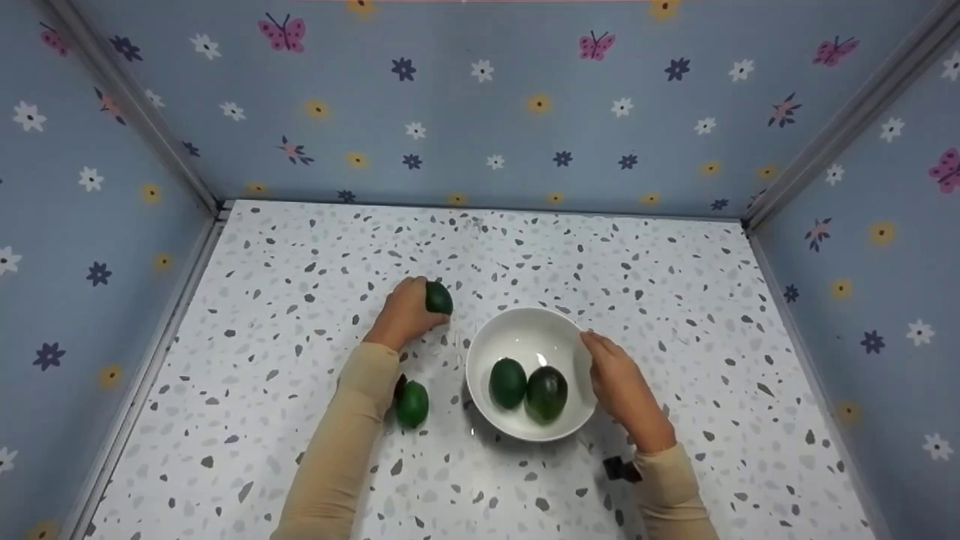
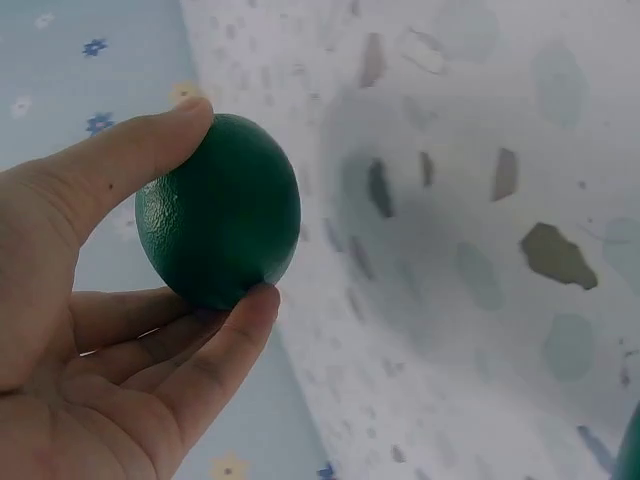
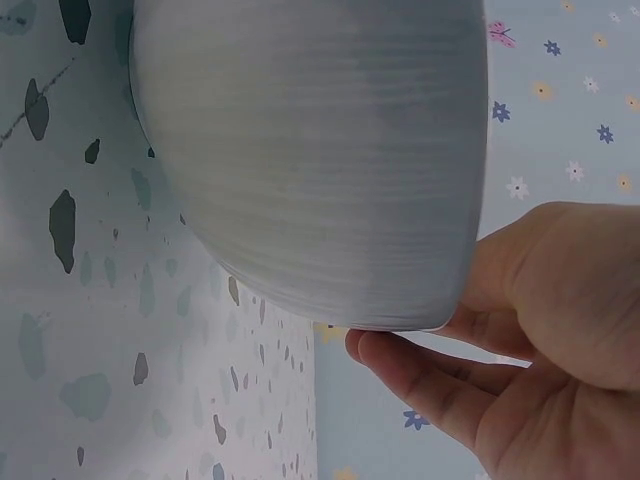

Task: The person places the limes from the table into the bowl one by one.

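My left hand (image 1: pixel 403 313) grips a dark green, oval avocado-like fruit (image 1: pixel 439 298) left of the bowl. In the left wrist view, the thumb lies over the top of this glossy fruit (image 2: pixel 225 215) and fingertips support it below. My right hand (image 1: pixel 624 386) pinches the right rim of a white bowl (image 1: pixel 491 341). Seen from the right wrist, the bowl's ribbed outer wall (image 3: pixel 320 170) is close, with fingers at its rim. Side by side inside the bowl lie a green fruit (image 1: pixel 508 383) and a larger, dark-topped one (image 1: pixel 547 395).
Another green fruit (image 1: pixel 412 404) lies on the speckled white table (image 1: pixel 262 300), beside the left sleeve. A small black object (image 1: pixel 619 469) shows at the right wrist. Blue patterned panels (image 1: pixel 480 97) enclose the table at the back and both sides.
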Tool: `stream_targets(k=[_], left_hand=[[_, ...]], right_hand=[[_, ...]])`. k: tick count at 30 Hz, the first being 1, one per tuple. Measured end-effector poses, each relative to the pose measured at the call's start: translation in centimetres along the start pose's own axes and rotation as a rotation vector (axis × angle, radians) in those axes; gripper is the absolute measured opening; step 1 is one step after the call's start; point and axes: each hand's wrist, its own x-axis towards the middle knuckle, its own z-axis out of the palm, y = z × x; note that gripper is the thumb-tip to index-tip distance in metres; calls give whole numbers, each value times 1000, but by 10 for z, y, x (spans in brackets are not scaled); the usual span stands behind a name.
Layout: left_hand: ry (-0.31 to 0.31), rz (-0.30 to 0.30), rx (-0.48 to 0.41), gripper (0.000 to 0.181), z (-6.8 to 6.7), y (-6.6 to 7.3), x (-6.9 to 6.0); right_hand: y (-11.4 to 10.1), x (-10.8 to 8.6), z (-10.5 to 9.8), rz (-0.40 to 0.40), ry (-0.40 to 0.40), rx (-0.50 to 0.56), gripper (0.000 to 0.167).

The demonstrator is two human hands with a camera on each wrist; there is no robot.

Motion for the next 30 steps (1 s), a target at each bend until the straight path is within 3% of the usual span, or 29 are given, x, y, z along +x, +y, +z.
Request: stream_targets(k=[10, 18, 23, 30], left_hand=[[89, 189, -33, 82, -17, 37, -56], [175, 418, 9, 77, -5, 60, -100], [150, 488, 32, 76, 7, 67, -113], [48, 506, 138, 75, 30, 67, -124]], right_hand=[[2, 1, -1, -37, 32, -9, 42], [1, -3, 2, -45, 25, -11, 41], [0, -1, 2, -27, 33, -7, 40], [1, 0, 1, -22, 24, 0, 40]])
